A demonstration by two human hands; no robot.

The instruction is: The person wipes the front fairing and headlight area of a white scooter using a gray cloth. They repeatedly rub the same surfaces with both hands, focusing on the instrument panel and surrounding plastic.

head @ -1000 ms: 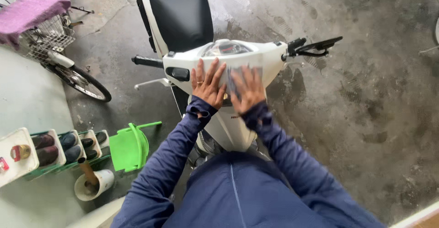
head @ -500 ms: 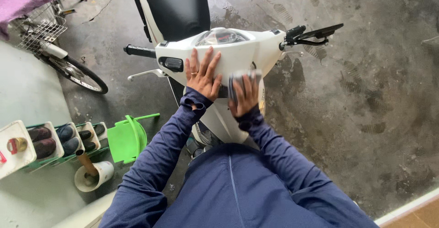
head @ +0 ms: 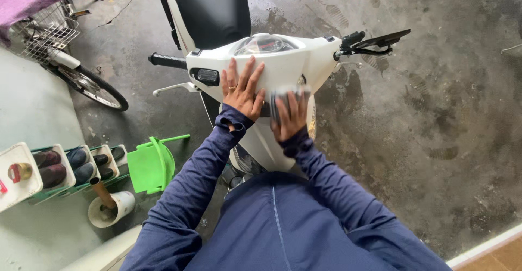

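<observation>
A white scooter (head: 283, 64) with a black seat (head: 209, 7) stands in front of me, its handlebar head facing me. My left hand (head: 242, 89) lies flat, fingers spread, on the white front panel just below the instrument cluster. My right hand (head: 288, 116) presses a small grey cloth (head: 291, 92) against the same panel, a little lower and to the right. Both arms wear dark blue sleeves.
The floor is stained concrete (head: 435, 113). A bicycle (head: 81, 75) with a wire basket and purple cloth is at the upper left. A green plastic dustpan (head: 149, 165), a white bucket (head: 111, 206) and a rack of shoes (head: 51, 167) sit at the left.
My right hand with the cloth has slid down the panel toward me. My left hand stays flat on the panel.
</observation>
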